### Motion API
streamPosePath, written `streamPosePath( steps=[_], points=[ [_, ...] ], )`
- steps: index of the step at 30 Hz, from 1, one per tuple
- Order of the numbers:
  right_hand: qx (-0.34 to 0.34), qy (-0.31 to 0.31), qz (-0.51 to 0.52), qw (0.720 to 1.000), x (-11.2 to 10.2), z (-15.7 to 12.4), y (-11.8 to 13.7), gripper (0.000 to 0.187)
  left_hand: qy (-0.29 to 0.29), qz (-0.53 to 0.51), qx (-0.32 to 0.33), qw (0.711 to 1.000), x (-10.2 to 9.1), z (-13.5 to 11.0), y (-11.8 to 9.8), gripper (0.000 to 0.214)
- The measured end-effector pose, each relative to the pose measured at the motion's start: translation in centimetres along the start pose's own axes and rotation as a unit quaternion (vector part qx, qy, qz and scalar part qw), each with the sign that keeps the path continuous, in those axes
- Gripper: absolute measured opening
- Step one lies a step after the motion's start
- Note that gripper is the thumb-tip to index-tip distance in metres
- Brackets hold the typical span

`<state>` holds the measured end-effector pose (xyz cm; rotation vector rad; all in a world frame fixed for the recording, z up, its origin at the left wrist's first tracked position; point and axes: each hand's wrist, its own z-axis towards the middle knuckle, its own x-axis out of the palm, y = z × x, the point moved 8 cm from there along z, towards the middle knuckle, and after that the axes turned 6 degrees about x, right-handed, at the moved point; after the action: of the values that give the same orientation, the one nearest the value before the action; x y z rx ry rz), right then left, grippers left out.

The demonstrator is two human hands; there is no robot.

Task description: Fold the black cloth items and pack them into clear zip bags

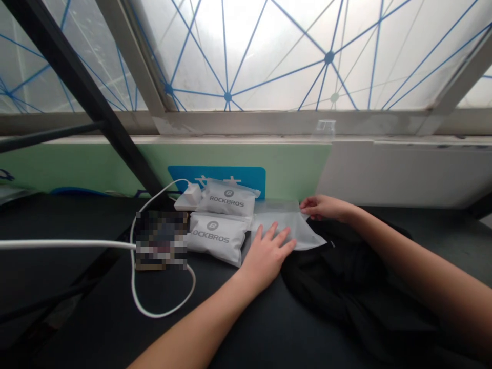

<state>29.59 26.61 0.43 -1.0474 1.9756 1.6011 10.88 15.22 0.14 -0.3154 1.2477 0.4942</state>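
Observation:
A frosted, see-through plastic bag [279, 211] lies on the dark surface in the middle of the head view. My left hand [271, 251] rests on its lower part, fingers spread and flat. At the bag's upper right edge, the fingertips of my right hand [326, 207] are pinched together on the plastic. Just left of the bag lie two filled ROCKBROS pouches, a front one [217, 247] and a back one [232, 209]. Black cloth [346, 271] lies under and beside my right forearm.
A white charger plug [192, 193] stands behind the pouches, its white cable [148, 312] looping over the surface. A blurred-out object [161, 241] lies left of the pouches. A dark metal bar [92, 97] slants down at the left. A clear cup [325, 130] stands on the window ledge.

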Motion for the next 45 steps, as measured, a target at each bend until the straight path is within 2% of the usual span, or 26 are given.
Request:
streamPosePath(
  steps=[3, 6, 8, 11, 13, 15, 17, 20, 22, 24, 27, 30, 34, 38, 40, 43, 45],
  points=[
    [-0.018, -0.009, 0.027, 0.999, -0.3, 0.1, 0.0, 0.034, -0.025, -0.002, 0.053, 0.998, -0.5, -0.2, -0.3, 0.030],
    [-0.028, -0.034, 0.015, 0.999, -0.8, 0.6, 0.1, 0.024, -0.059, -0.006, 0.113, 0.992, -1.2, -0.3, -1.3, 0.034],
    [-0.035, -0.054, -0.014, 0.998, -1.0, 1.1, 0.3, 0.016, -0.067, -0.006, 0.118, 0.991, -1.3, -0.3, -1.4, 0.036],
    [-0.050, -0.097, -0.083, 0.991, -0.9, 1.1, 1.2, 0.009, -0.016, -0.008, 0.084, 0.996, -0.4, -0.1, -0.9, 0.033],
    [-0.067, -0.130, -0.134, 0.980, -0.5, 0.4, 2.3, 0.015, 0.031, -0.025, 0.061, 0.997, 0.3, -0.2, -0.6, 0.028],
    [-0.089, -0.145, -0.172, 0.970, 0.5, -0.8, 3.7, 0.021, 0.049, -0.061, 0.043, 0.996, 0.5, -0.3, -0.3, 0.024],
    [-0.126, -0.126, -0.205, 0.962, 2.4, -2.3, 5.2, 0.028, 0.037, -0.102, 0.032, 0.994, 0.1, -0.4, -0.2, 0.023],
    [-0.192, -0.054, -0.257, 0.946, 6.4, -4.5, 6.6, 0.043, 0.005, -0.125, 0.014, 0.992, -0.6, -0.4, -0.1, 0.024],
    [-0.198, -0.009, -0.272, 0.942, 8.5, -5.5, 6.3, 0.050, -0.014, -0.119, -0.004, 0.993, -1.0, -0.4, 0.2, 0.024],
    [-0.183, 0.009, -0.271, 0.945, 9.6, -6.1, 5.3, 0.056, -0.030, -0.109, -0.028, 0.993, -1.1, -0.4, 0.7, 0.022],
    [-0.177, 0.008, -0.270, 0.946, 9.9, -7.0, 4.2, 0.072, -0.045, -0.077, -0.095, 0.992, -0.9, -0.5, 2.2, 0.023],
    [-0.182, 0.009, -0.270, 0.945, 9.5, -8.3, 4.0, 0.076, -0.020, -0.058, -0.160, 0.985, -0.2, -0.9, 3.6, 0.045],
    [-0.185, -0.009, -0.271, 0.944, 8.8, -9.9, 4.5, 0.071, 0.006, -0.088, -0.156, 0.984, 0.2, -0.9, 3.3, 0.050],
    [-0.229, -0.040, -0.294, 0.927, 8.4, -10.8, 5.2, 0.048, -0.027, -0.132, -0.156, 0.979, -0.3, -1.0, 3.1, 0.051],
    [-0.252, -0.066, -0.310, 0.914, 8.1, -10.9, 5.4, 0.036, -0.069, -0.159, -0.167, 0.971, -0.9, -1.2, 3.4, 0.052],
    [-0.256, -0.120, -0.319, 0.904, 7.3, -10.5, 5.6, 0.040, -0.169, -0.200, -0.153, 0.953, -2.9, -1.5, 3.6, 0.049],
    [-0.247, -0.157, -0.328, 0.898, 6.6, -10.0, 5.8, 0.043, -0.228, -0.209, -0.120, 0.943, -4.5, -1.7, 3.3, 0.046]
  ],
)
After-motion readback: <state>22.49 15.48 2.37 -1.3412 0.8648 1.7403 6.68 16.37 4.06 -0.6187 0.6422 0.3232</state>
